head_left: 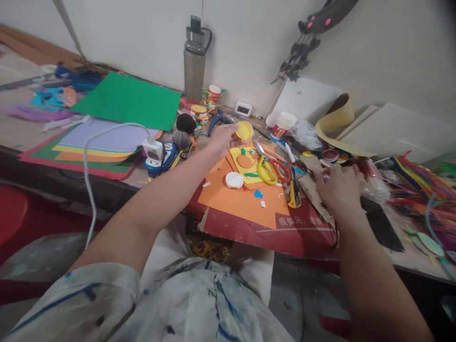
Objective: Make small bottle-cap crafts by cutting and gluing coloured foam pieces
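Observation:
My left hand (223,138) pinches a yellow, shallow round lid (244,131) at its left edge, above the orange paper. Lower down lies a white round lid (234,180). Yellow-handled scissors (266,171), red-handled scissors (280,170) and a yellow and black box cutter (294,190) lie close together on the right of the orange sheet (245,206). My right hand (338,187) reaches down over a torn cardboard strip (315,194), fingers bent; what they touch is partly hidden. Yellow paper with an orange disc (245,160) lies between the hands.
A tall grey bottle (194,66) stands against the wall beside a green sheet (131,99). A white cable (86,171) runs to a plug on a blue power strip (162,159). A paper cup (283,126), black phone (383,223) and colourful pipe cleaners (420,180) crowd the right.

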Demonstrator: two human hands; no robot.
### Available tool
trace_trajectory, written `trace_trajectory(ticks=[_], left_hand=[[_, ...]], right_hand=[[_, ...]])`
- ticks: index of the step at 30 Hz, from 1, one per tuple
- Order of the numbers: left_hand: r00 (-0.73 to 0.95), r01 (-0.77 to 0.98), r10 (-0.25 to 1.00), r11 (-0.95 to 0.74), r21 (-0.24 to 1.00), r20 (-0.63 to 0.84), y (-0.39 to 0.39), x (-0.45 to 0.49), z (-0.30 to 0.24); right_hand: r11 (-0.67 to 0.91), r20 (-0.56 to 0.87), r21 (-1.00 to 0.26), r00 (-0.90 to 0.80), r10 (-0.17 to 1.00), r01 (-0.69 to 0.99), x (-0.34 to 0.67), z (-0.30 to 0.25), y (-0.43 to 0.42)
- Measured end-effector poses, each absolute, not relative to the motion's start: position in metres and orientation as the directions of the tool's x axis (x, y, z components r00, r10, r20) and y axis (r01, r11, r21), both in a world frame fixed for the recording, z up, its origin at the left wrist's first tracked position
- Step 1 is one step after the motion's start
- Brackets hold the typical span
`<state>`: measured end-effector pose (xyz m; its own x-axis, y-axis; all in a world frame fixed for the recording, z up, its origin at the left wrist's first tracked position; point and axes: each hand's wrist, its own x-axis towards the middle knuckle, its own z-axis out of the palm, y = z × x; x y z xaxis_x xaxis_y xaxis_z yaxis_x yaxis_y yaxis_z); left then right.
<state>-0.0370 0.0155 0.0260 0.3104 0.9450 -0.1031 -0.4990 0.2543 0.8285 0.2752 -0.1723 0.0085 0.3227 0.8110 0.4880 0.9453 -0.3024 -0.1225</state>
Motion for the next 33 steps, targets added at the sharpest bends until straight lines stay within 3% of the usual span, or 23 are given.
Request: trace_trajectory(ticks=[5, 12, 14, 17, 21, 23, 27, 33], left_hand=[[0.268, -0.49, 0.958, 0.224, 0.843, -0.098, 0.016, -0.039, 0.025], [0.275, -0.461, 0.958, 0.2, 0.865, -0.075, 0.02, -0.04, 0.021], [0.27, -0.456, 0.96, 0.192, 0.869, -0.071, 0.021, -0.039, 0.021], [0.264, -0.442, 0.962, 0.178, 0.879, -0.061, 0.02, -0.039, 0.021], [0.266, -0.395, 0.963, 0.146, 0.907, -0.038, 0.018, -0.039, 0.021], [0.294, -0.351, 0.955, 0.137, 0.926, -0.03, 0.016, -0.039, 0.02], [0.409, -0.258, 0.912, 0.135, 0.957, -0.019, 0.011, -0.037, 0.017], [0.577, -0.235, 0.817, 0.167, 0.958, -0.001, 0.007, -0.037, 0.013]], right_hand=[[-0.012, 0.291, -0.318, 0.11, 0.951, 0.948, 0.176, 0.016, -0.104], [-0.132, 0.057, -0.154, 0.142, 0.988, 0.979, 0.113, 0.006, -0.057], [-0.129, 0.061, -0.205, 0.144, 0.988, 0.97, 0.115, 0.004, -0.057], [-0.079, 0.136, -0.424, 0.15, 0.979, 0.902, 0.123, 0.001, -0.057], [0.001, 0.23, -0.759, 0.266, 0.936, 0.651, 0.138, 0.001, -0.057], [0.086, 0.274, -0.868, 0.328, 0.904, 0.489, 0.143, 0.004, -0.058], [0.225, 0.329, -0.925, 0.348, 0.878, 0.305, 0.147, 0.012, -0.058], [0.224, 0.302, -0.943, 0.348, 0.887, 0.246, 0.143, 0.008, -0.054]])
